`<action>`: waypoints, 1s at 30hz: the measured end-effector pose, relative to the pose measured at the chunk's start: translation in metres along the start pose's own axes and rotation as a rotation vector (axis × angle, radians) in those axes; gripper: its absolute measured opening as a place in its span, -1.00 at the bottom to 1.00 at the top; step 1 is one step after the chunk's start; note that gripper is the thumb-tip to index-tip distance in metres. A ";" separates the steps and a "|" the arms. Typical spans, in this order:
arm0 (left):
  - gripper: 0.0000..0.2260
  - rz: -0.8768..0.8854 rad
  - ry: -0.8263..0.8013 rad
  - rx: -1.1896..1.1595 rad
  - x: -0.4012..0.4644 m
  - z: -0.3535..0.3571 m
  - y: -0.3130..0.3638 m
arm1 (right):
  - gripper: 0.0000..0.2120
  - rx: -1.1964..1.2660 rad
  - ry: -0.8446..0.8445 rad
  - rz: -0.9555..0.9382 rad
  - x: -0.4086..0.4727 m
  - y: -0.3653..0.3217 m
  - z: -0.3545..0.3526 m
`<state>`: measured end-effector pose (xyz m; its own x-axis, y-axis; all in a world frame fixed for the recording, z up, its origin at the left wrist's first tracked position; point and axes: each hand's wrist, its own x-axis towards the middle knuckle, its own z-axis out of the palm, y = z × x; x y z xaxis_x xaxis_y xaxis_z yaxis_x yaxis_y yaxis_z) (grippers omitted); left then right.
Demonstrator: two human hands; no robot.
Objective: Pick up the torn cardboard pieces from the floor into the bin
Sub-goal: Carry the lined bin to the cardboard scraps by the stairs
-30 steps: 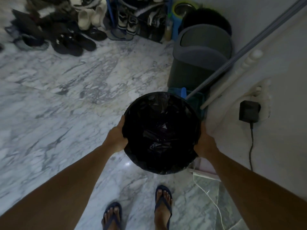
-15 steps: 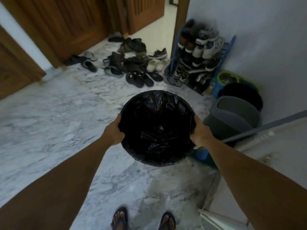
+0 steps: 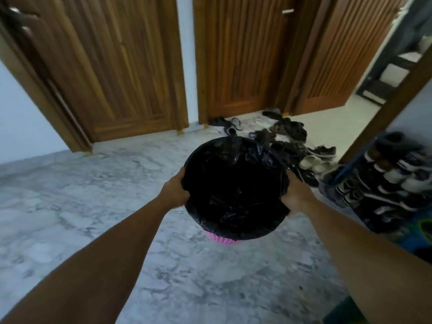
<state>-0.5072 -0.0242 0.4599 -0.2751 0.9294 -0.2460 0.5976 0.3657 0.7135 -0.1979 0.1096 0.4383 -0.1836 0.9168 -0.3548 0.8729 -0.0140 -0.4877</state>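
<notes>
Both arms reach forward and hold the bin up above the marble floor, roughly in the middle of the view. The bin is pink, and only a strip of its woven side shows at the near bottom edge; a black liner bag fills it and folds over the rim, crumpled at the far right. The left hand grips the left side of the rim, thumb on top of the liner edge and the fingers curled round the outside, out of sight. The right hand grips the right side the same way, its fingers wrapped round the bin wall and hidden below. Inside the liner all is dark, and whether anything lies in it cannot be told. No torn cardboard can be made out on the stretch of floor that shows. Far beyond the bin stand wooden doors in brown frames. A heap of loose shoes and sandals lies on the floor to the far right, and a shoe rack packed with pairs stands against the right wall.
</notes>
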 end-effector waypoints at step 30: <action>-0.34 -0.651 0.818 -0.319 -0.057 -0.356 -0.295 | -0.53 -0.315 -0.515 -0.770 0.128 -0.633 0.256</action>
<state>-0.9362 -0.2026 0.4966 -0.9556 0.2053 -0.2115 -0.0341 0.6357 0.7711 -0.8892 0.1332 0.4971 -0.8635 0.3428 -0.3699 0.4986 0.6910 -0.5233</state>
